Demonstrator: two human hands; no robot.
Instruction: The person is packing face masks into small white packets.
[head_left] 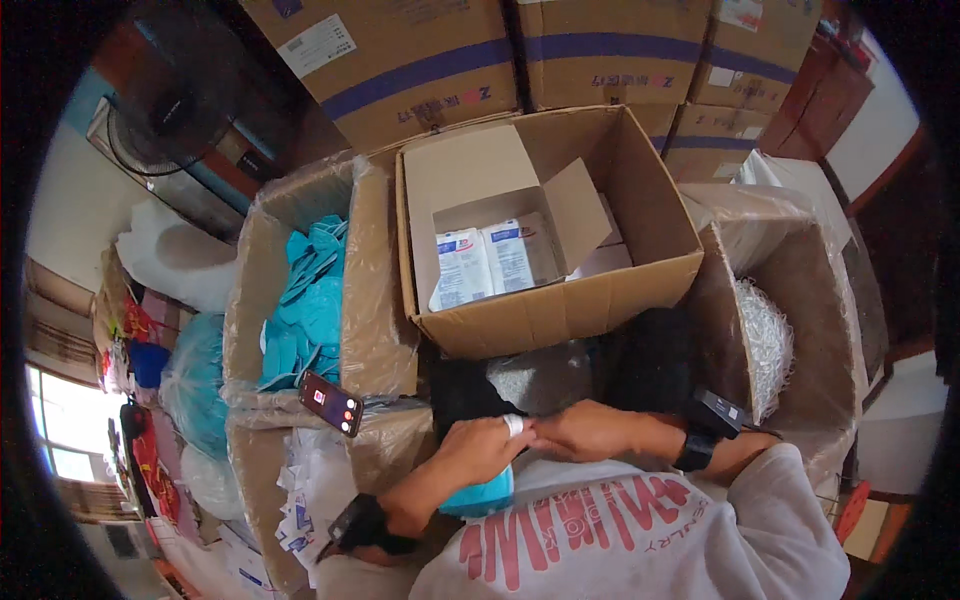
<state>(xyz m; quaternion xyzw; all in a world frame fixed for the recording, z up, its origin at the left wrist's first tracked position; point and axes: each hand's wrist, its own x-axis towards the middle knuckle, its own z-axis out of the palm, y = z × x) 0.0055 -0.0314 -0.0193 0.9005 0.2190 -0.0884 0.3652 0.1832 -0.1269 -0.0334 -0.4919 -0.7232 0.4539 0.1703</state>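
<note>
Close together in front of my lap, my left hand [480, 448] and my right hand [578, 430] meet at the fingertips, both closed. A white band [514, 425] shows at the left hand's fingers. What the fingertips pinch is too small to make out. Just below the left hand lies a teal face-mask piece [482, 495], partly hidden by that hand and forearm; I cannot tell whether it is held. Beyond the hands stands an open carton [545, 325]. In it sits a smaller open box [470, 170] with white printed packets [490, 265].
A plastic-lined carton [380, 290] at left holds teal mask pieces [310, 310]; a phone [331, 403] rests on its near edge. Below it, another carton [258, 470] contains white packets [300, 490]. White elastic loops [765, 345] fill part of the right carton [825, 320]. Stacked cartons [610, 60] stand behind.
</note>
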